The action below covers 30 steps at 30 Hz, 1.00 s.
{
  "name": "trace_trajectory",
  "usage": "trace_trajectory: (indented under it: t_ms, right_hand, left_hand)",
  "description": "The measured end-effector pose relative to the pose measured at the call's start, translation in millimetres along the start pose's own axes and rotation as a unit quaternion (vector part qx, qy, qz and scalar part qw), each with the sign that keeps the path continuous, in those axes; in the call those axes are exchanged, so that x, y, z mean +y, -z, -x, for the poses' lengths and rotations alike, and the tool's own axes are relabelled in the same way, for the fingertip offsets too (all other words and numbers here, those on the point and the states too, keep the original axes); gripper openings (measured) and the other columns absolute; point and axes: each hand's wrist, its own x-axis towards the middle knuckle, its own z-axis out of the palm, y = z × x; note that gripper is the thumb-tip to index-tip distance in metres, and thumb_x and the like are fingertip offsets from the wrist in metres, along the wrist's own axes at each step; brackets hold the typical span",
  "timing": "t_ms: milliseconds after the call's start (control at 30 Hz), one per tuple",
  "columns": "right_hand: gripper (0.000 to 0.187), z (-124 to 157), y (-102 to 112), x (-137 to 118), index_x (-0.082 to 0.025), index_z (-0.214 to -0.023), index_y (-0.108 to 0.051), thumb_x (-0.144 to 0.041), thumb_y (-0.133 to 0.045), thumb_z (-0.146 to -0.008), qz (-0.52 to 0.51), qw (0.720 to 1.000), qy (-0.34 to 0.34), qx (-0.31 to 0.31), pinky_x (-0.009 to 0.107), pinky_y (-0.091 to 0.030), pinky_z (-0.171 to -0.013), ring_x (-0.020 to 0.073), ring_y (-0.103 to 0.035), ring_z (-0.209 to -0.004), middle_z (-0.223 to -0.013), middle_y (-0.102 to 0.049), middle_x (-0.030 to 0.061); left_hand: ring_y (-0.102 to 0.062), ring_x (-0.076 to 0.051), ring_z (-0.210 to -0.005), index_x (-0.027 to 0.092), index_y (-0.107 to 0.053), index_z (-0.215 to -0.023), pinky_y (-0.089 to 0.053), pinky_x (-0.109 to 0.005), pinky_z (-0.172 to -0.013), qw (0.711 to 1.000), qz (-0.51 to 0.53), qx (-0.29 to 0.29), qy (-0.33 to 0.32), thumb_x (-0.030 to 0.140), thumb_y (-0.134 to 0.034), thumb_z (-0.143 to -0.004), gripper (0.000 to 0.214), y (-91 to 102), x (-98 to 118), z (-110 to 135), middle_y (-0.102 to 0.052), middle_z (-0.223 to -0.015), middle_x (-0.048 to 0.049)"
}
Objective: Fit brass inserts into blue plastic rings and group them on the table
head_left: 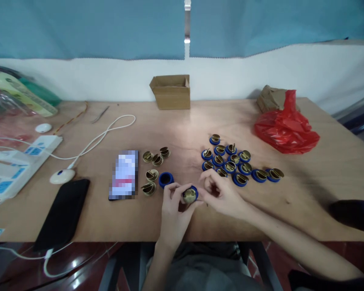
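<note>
My left hand pinches a round brass clip piece set in a blue ring, close to the table's front edge. Beside it, my right hand has its fingers bent and apart, the thumb tip at the right edge of the held piece. Nothing shows between those fingers. An empty blue ring lies just beyond my left hand. Several loose brass pieces with raised flaps rest left of it. To the right sits a group of similar brass pieces in blue rings, partly hidden behind my right hand.
A phone with a lit, pixelated screen lies at left, near a dark phone on a cable. A white power strip is farther left. At the back stand a cardboard box and a red plastic bag.
</note>
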Motion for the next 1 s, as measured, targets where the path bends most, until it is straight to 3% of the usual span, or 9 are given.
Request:
trace_trajectory:
  t_ms: [133,233,333,433,567,667,733,867,1000]
  right_hand:
    - [0.016,5,-3,-2,-0.021,-0.103,-0.056,-0.027,-0.066,-0.093,0.103,0.993,0.046,-0.047,0.022,-0.033,-0.051,0.0089,-0.045,-0.054,-0.067,-0.046,-0.0084]
    - [0.016,6,-3,-1,-0.019,-0.101,-0.060,-0.035,-0.064,-0.097,0.179,0.974,0.122,-0.073,0.024,-0.037,-0.053,0.0119,-0.055,-0.059,-0.072,-0.059,-0.0032]
    - [0.020,6,-4,3,-0.017,-0.097,-0.062,-0.028,-0.048,-0.106,0.265,0.944,0.187,-0.061,0.027,-0.041,-0.057,0.0159,-0.063,-0.065,-0.077,-0.068,0.0036]
    - [0.028,6,-3,8,-0.016,-0.092,-0.063,-0.023,-0.042,-0.108,0.309,0.930,0.198,-0.038,0.029,-0.044,-0.059,0.0173,-0.065,-0.066,-0.078,-0.070,0.0061]
    - [0.022,2,4,8,-0.018,-0.095,-0.066,-0.023,-0.048,-0.106,0.287,0.939,0.191,0.003,0.028,-0.048,-0.062,0.0166,-0.067,-0.067,-0.082,-0.073,0.0059]
    - [0.016,-8,18,2,-0.021,-0.100,-0.067,-0.025,-0.053,-0.105,0.262,0.944,0.177,0.092,0.028,-0.051,-0.067,0.0155,-0.068,-0.070,-0.089,-0.076,0.0048]
    - [0.016,-20,31,-2,-0.020,-0.100,-0.068,-0.028,-0.054,-0.104,0.285,0.933,0.165,0.145,0.029,-0.051,-0.071,0.0175,-0.070,-0.076,-0.093,-0.077,0.0063]
    - [0.018,-58,63,-6,-0.019,-0.092,-0.070,-0.029,-0.057,-0.101,0.383,0.911,0.078,0.132,0.029,-0.041,-0.063,0.0180,-0.063,-0.065,-0.076,-0.072,0.0044]
    - [0.015,-99,83,1,-0.018,-0.091,-0.071,-0.023,-0.059,-0.099,0.440,0.896,0.008,0.061,0.028,-0.033,-0.061,0.0177,-0.061,-0.065,-0.075,-0.072,0.0044]
  left_hand:
    - [-0.065,-0.011,-0.079,0.028,-0.069,-0.117,-0.060,-0.023,-0.072,0.999,0.003,-0.043,-0.007,0.005,-0.072,-0.081,0.043,-0.1,-1,1,-0.056,-0.112,-0.0029]
    - [-0.064,-0.010,-0.074,0.027,-0.068,-0.119,-0.060,-0.023,-0.071,0.998,0.005,-0.056,0.000,0.002,-0.069,-0.080,0.046,-0.1,-2,3,-0.058,-0.114,-0.0030]
    - [-0.066,-0.011,-0.074,0.026,-0.067,-0.120,-0.061,-0.024,-0.070,0.998,0.006,-0.068,0.003,0.010,-0.070,-0.085,0.039,-0.8,-3,3,-0.060,-0.114,-0.0040]
    - [-0.069,-0.016,-0.085,0.026,-0.065,-0.123,-0.062,-0.028,-0.075,0.998,-0.004,-0.063,-0.016,0.019,-0.074,-0.087,0.038,-1.7,-3,3,-0.065,-0.114,-0.0056]
    - [-0.070,-0.022,-0.099,0.026,-0.060,-0.134,-0.061,-0.035,-0.087,0.998,-0.027,-0.034,-0.038,0.025,-0.077,-0.088,0.049,-0.9,-1,1,-0.068,-0.119,-0.0076]
    - [-0.071,-0.019,-0.094,0.023,-0.064,-0.124,-0.060,-0.033,-0.086,0.997,-0.016,-0.008,-0.069,0.022,-0.068,-0.094,0.030,1.2,0,2,-0.071,-0.109,-0.0062]
    - [-0.072,-0.017,-0.091,0.022,-0.067,-0.112,-0.059,-0.029,-0.084,0.994,0.001,-0.009,-0.109,0.016,-0.062,-0.097,0.018,2.2,1,3,-0.073,-0.100,-0.0046]
    - [-0.072,-0.016,-0.086,0.021,-0.067,-0.106,-0.059,-0.026,-0.081,0.984,0.004,-0.022,-0.179,0.008,-0.059,-0.096,0.018,1.8,1,7,-0.075,-0.093,-0.0032]
    - [-0.072,-0.016,-0.087,0.020,-0.066,-0.108,-0.059,-0.027,-0.083,0.974,-0.010,0.031,-0.225,0.004,-0.062,-0.093,0.023,8.2,2,8,-0.075,-0.093,-0.0042]
